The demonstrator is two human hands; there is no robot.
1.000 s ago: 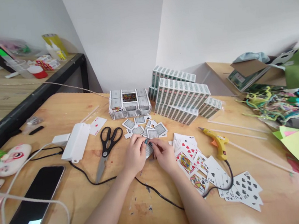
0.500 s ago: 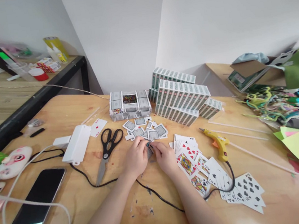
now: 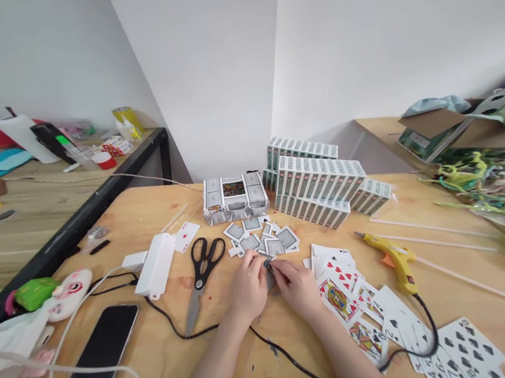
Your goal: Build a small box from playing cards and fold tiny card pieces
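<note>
At the middle of the table my left hand [image 3: 250, 286] and my right hand [image 3: 296, 288] meet, both with fingers pinched. Between them is a small grey-patterned piece of playing card [image 3: 270, 280], partly hidden by the fingers. A small dark bit shows at the fingertips, too small to name. Just beyond lies a loose pile of cut card pieces [image 3: 274, 246]. Behind the pile stands a box-like model covered in cards [image 3: 235, 198], with an opening in its top. Black-handled scissors [image 3: 203, 273] lie open left of my left hand.
Face-up playing cards [image 3: 339, 292] spread beside my right forearm. A yellow glue gun [image 3: 392, 257] lies further right, its black cord passing under my forearms. Stacked card boxes [image 3: 320, 183] stand behind. A white power adapter [image 3: 156, 266] and a phone [image 3: 101, 361] are left.
The camera view has tilted up and shifted left, so things sit lower and further right. My hands stay pinched together over the same spot, with small finger movements.
</note>
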